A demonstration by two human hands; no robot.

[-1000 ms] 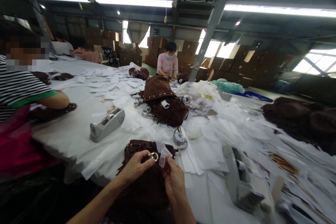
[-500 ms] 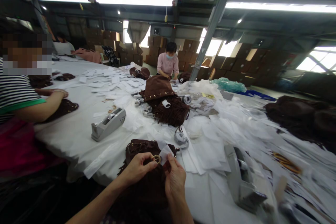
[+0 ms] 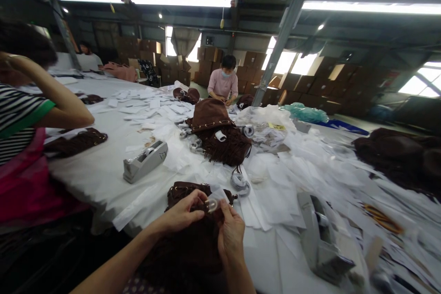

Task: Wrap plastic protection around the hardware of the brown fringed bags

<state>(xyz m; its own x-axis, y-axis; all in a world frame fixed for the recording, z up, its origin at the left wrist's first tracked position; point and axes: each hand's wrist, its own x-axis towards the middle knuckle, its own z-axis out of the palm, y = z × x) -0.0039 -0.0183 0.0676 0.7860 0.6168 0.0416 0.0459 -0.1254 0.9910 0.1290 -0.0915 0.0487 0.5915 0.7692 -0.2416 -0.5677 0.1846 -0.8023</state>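
Note:
A dark brown fringed bag [image 3: 193, 239] with metal eyelets lies at the table's near edge, under my hands. My left hand [image 3: 188, 211] is closed, thumb and fingers pinching a small metal ring [image 3: 211, 205] above the bag. Close on its right, my right hand [image 3: 230, 227] pinches a thin white sheet [image 3: 218, 194], which now lies over part of the ring. Behind them rests a grey coiled strap [image 3: 240, 183]. Farther back, a brown bag [image 3: 211, 115] sits on a fringed one.
Tape dispensers stand left [image 3: 145, 161] and right [image 3: 322, 239]. White sheets [image 3: 275, 197] cover much of the table. Dark brown bags [image 3: 399, 156] are piled at the right. A person in stripes [image 3: 20, 110] is at the left; another in pink [image 3: 223, 83] works across the table.
The white sheet and the ring have come together between my hands. At the left, the person in stripes has raised an arm towards the head. The view has shifted slightly.

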